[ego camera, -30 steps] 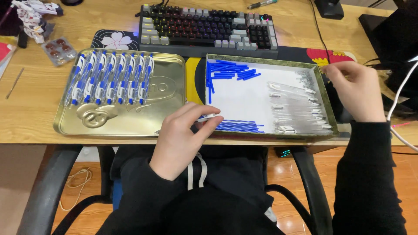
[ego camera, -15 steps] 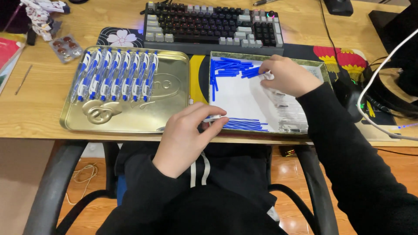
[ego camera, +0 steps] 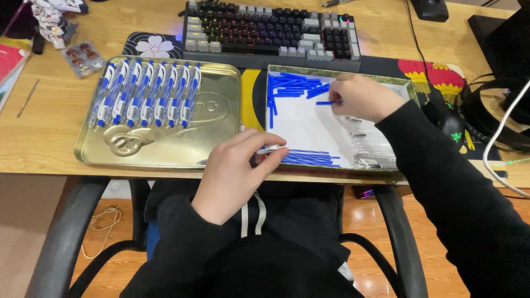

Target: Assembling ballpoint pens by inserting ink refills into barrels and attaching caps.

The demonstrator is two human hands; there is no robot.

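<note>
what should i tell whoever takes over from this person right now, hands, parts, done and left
Left hand: at the near edge of the white tray, pinching a pen part between its fingertips.
Right hand: inside the tray, fingertips on one blue refill.
Parts: a pile of blue refills at the tray's far side, more blue refills along its near edge, clear pen barrels on the right.
Done: eight finished pens lined up on the gold lid.
Left: the loose refills and barrels in the tray.

My fingers have bare white floor mid-box (ego camera: 309, 124). Blue sticks (ego camera: 295, 85) crowd its far edge, clear tubes (ego camera: 372, 146) its right side; the keyboard (ego camera: 270, 30) blocks beyond.
</note>
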